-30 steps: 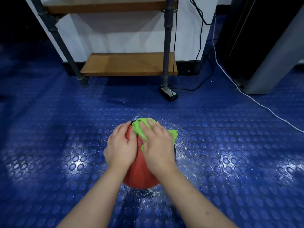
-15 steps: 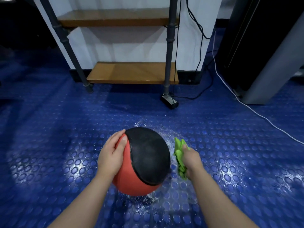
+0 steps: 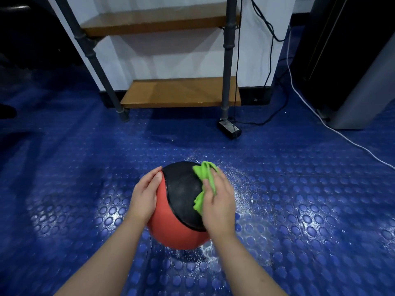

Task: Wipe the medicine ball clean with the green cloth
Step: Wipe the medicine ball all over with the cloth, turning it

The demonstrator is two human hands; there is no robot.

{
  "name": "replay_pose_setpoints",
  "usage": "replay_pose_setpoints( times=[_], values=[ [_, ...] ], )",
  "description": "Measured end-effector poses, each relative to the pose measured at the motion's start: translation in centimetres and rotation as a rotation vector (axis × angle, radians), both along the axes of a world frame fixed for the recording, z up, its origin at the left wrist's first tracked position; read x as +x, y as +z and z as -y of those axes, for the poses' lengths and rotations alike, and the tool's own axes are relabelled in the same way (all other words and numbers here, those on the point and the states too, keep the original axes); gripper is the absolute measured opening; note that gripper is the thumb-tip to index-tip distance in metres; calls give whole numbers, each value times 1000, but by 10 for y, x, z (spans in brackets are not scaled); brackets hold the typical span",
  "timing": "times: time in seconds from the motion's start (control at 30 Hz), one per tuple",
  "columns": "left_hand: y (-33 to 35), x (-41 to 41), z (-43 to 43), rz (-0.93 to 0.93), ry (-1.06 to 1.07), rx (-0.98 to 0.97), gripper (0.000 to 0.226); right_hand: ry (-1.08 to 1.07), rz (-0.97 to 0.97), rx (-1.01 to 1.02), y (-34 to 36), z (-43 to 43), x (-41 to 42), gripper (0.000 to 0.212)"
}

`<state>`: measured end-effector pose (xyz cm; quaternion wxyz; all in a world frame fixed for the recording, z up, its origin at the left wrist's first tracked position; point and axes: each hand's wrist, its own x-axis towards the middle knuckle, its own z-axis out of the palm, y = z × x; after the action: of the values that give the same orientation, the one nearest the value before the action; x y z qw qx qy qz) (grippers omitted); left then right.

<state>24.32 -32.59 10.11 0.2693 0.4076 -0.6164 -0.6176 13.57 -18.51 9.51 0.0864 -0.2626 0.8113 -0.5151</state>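
Medicine ball (image 3: 181, 195), red with a big black patch on top, is between my two hands, low down by the bumpy blue floor (image 3: 310, 210). I cannot tell if it sits on the floor or is lifted a bit.

My left grip (image 3: 144, 197) lies flat on the ball's left side, on the red part. Its fingers are straight and close together, and the tips reach the edge of the black patch.

My right grip (image 3: 218, 201) is on the ball's right side and is clamped on the green cloth (image 3: 206, 173). The cloth is bunched up, and my thumb presses it on the black patch. One end sticks out past my fingers at the top. Another end hangs out under my thumb.

Little white specks (image 3: 241, 189) lie on the floor to the right of the ball. Farther away stands a shelf (image 3: 181, 92) with wooden boards and grey poles. A small black box (image 3: 229, 129) lies by one pole. A white cable (image 3: 342, 135) runs over the floor on the right.
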Motion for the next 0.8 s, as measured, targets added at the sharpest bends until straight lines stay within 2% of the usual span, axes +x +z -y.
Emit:
replay_pose_setpoints(
  times=[0.13, 0.2, 0.27, 0.33, 0.37, 0.47, 0.57, 0.67, 0.8],
  values=[
    [4, -15, 16, 28, -12, 63, 17, -112, 341, 150, -9, -27, -44, 36],
    [3, -19, 26, 39, 15, 95, 20, -208, 352, 132, -9, -45, -58, 40],
    [2, -21, 33, 37, 57, 119, 21, -251, 285, -60, 1, -42, -52, 36],
    [1, -22, 36, 29, 93, 155, 22, -144, 186, -240, 12, -20, -27, 32],
    [1, -21, 36, 18, 97, 167, 23, -52, 77, -237, 12, -8, -10, 33],
    [-5, -17, 42, 1, 97, 183, 29, 65, -292, 79, -1, 18, 34, 41],
    [-10, -14, 45, -5, 92, 195, 37, -19, -286, 114, -8, 24, 33, 48],
    [-10, -18, 43, 14, 127, 182, 34, -132, -131, 82, -9, 28, 19, 51],
    [-3, -29, 39, 50, 163, 194, 35, -269, 232, -67, -11, 33, -9, 43]
  ],
)
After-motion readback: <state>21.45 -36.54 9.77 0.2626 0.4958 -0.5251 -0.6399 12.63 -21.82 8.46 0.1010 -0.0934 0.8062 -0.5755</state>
